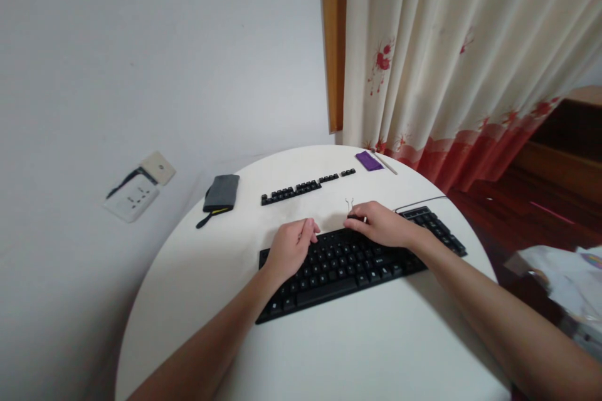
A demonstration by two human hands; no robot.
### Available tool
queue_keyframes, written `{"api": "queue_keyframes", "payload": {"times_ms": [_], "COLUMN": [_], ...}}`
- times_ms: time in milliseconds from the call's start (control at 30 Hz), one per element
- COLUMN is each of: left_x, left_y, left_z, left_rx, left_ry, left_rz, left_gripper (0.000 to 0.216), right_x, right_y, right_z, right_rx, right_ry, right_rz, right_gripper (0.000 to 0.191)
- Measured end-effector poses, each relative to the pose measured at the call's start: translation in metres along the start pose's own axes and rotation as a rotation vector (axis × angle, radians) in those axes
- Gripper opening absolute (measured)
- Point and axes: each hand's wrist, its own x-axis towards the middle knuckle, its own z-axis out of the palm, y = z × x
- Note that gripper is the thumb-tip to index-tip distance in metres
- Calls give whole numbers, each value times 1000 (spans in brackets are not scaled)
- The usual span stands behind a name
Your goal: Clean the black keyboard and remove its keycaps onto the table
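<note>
A black keyboard (326,291) lies at a slant on the white round table (301,357). Over its upper left part, my left hand (290,247) has its fingers curled together; whether a small thing is in them is hidden. At the keyboard's top edge my right hand (383,223) is closed on a keycap puller (356,217) with a dark handle, its two thin wire prongs pointing away from me. Behind the keyboard, loose black keycaps (308,187) are lined up in slanting rows. The keyboard's top row is partly covered by my hands.
A grey pouch (221,192) with a strap sits at the table's left. Near the far edge lie a purple cloth (369,161) and a thin stick-like tool (385,163). The keyboard cable (418,202) runs off right. A wall and curtain (423,44) stand behind.
</note>
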Motion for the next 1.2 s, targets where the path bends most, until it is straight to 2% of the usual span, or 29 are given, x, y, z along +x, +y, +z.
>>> {"api": "queue_keyframes", "payload": {"times_ms": [233, 400, 500, 600, 667, 733, 833, 900, 1000, 1200], "left_x": [0, 0, 0, 0, 0, 0, 0, -1, -1, 0], "left_y": [0, 2, 2, 3, 5, 7, 7, 6, 4, 0], "left_z": [0, 0, 0, -1, -1, -2, -1, -1, 0, 1], "left_rx": [11, 14, 13, 2, -5, 3, 43, 66, 72, 31], "left_ry": [4, -1, -4, 0, 0, -7, -24, -32, -41, -3], "left_rz": [8, 12, 14, 46, 77, 119, 187, 215, 242, 311], "left_gripper": [46, 46, 45, 40, 28, 23, 32, 25, 14, 14], "right_x": [5, 11, 13, 11, 9, 6, 3, 2, 2, 2], "right_y": [8, 15, 16, 9, 1, -8, -18, -23, -26, -29], "right_z": [12, 21, 23, 25, 27, 30, 35, 38, 40, 41], "right_rx": [15, 9, 74, 196, 236, 238, 247, 258, 263, 274], "right_ry": [39, 138, 191, 285, 329, 338, 311, 295, 301, 234], "right_rz": [154, 281, 301, 245, 163, 74, -38, -87, -104, -48], "right_gripper": [43, 43, 43, 42, 38, 34, 26, 24, 22, 17]}}
